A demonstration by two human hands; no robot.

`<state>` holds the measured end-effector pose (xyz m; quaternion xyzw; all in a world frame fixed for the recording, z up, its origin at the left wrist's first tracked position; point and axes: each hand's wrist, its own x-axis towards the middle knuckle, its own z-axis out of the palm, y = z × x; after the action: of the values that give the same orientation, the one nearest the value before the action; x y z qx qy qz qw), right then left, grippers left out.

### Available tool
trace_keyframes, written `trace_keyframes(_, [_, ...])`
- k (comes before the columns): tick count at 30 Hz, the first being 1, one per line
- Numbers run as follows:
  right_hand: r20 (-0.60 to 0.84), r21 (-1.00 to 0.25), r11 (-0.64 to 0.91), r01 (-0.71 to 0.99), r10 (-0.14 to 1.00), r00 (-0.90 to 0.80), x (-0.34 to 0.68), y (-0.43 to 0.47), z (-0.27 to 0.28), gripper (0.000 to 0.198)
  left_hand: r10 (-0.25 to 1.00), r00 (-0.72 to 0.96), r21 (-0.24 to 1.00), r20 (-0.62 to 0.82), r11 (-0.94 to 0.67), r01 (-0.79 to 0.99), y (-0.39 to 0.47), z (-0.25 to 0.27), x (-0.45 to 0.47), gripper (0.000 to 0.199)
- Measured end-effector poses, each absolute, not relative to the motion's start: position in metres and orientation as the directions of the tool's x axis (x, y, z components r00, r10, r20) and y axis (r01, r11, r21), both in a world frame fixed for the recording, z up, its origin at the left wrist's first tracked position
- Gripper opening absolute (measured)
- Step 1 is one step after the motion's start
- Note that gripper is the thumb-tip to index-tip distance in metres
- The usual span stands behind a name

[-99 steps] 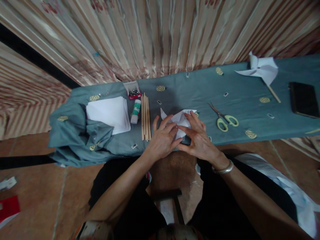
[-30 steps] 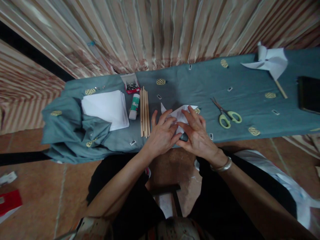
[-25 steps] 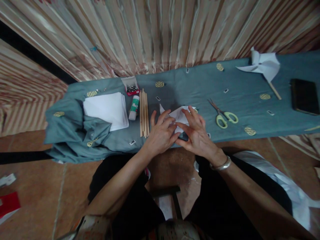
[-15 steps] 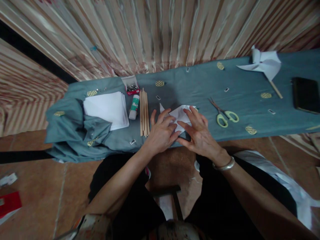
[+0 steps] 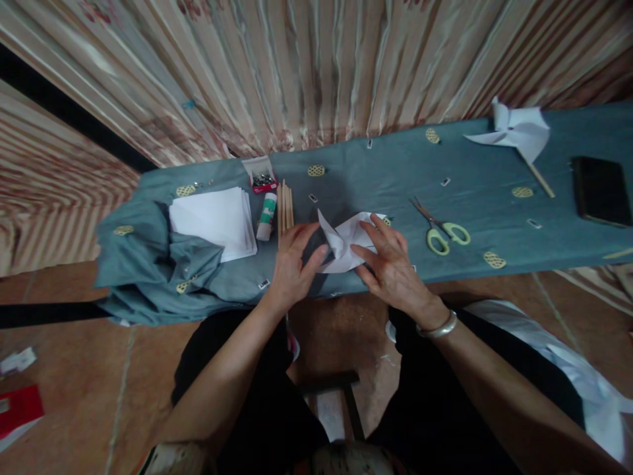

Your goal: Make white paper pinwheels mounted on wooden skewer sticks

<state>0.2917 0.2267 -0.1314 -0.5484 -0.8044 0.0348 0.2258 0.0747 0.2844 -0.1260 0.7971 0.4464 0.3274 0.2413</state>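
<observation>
A partly folded white paper pinwheel [image 5: 349, 241] lies near the front edge of the cloth-covered table, one blade tip standing up on its left side. My right hand [image 5: 390, 260] holds its right part, fingertips on the paper and thumb low at the near edge. To its left is my left hand [image 5: 295, 264], open, thumb and fingers apart; its thumb tip is close to the paper, and I cannot tell if they touch. The left hand partly covers a row of wooden sticks [image 5: 285, 204]. Right of the pinwheel lie scissors [image 5: 438, 227] with light green handles.
A stack of white paper [image 5: 215, 221] lies at left. Beside it are a glue stick [image 5: 266, 216] and an open box of small metal pins [image 5: 262, 177]. A finished pinwheel on a stick [image 5: 524, 132] and a dark phone [image 5: 601, 190] lie at right. A curtain [image 5: 316, 72] hangs behind.
My left hand has moved left off the middle of the paper and opened, so the folded centre and raised blade now show. My right hand stays on the paper's right part.
</observation>
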Motion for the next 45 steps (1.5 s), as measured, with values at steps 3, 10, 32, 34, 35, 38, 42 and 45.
trace_keyframes(3, [0.353,-0.302,0.392,0.869,0.893,-0.280,0.293,0.226,-0.131,0.029,0.927,0.349,0.872,0.139,-0.281,0.400,0.283,-0.133,0.072,0.058])
trace_keyframes(10, [0.408,-0.278,0.406,0.870,0.870,-0.276,0.294,0.225,-0.130,0.026,0.912,0.326,0.942,-0.249,0.306,-0.135,0.285,-0.126,0.098,0.077])
trace_keyframes(32, [0.492,-0.195,0.457,0.868,0.811,-0.316,0.293,0.218,-0.119,0.044,0.824,0.413,0.791,-0.388,0.528,-0.310,0.289,-0.104,0.128,0.043])
trace_keyframes(34, [0.487,-0.185,0.457,0.870,0.811,-0.323,0.293,0.218,-0.119,0.047,0.835,0.388,0.797,-0.390,0.517,-0.312,0.288,-0.105,0.129,0.042])
trace_keyframes(35, [0.483,-0.181,0.454,0.872,0.814,-0.324,0.292,0.218,-0.119,0.049,0.839,0.379,0.798,-0.391,0.514,-0.316,0.288,-0.106,0.129,0.042])
trace_keyframes(38, [0.464,-0.178,0.437,0.881,0.827,-0.317,0.290,0.218,-0.119,0.054,0.849,0.353,0.792,-0.392,0.507,-0.340,0.287,-0.109,0.131,0.045])
trace_keyframes(42, [0.458,-0.185,0.439,0.879,0.830,-0.319,0.287,0.218,-0.118,0.057,0.856,0.326,0.789,-0.401,0.504,-0.352,0.287,-0.110,0.132,0.046])
trace_keyframes(45, [0.472,-0.205,0.442,0.873,0.827,-0.307,0.286,0.218,-0.117,0.058,0.860,0.321,0.794,-0.396,0.497,-0.351,0.287,-0.109,0.131,0.047])
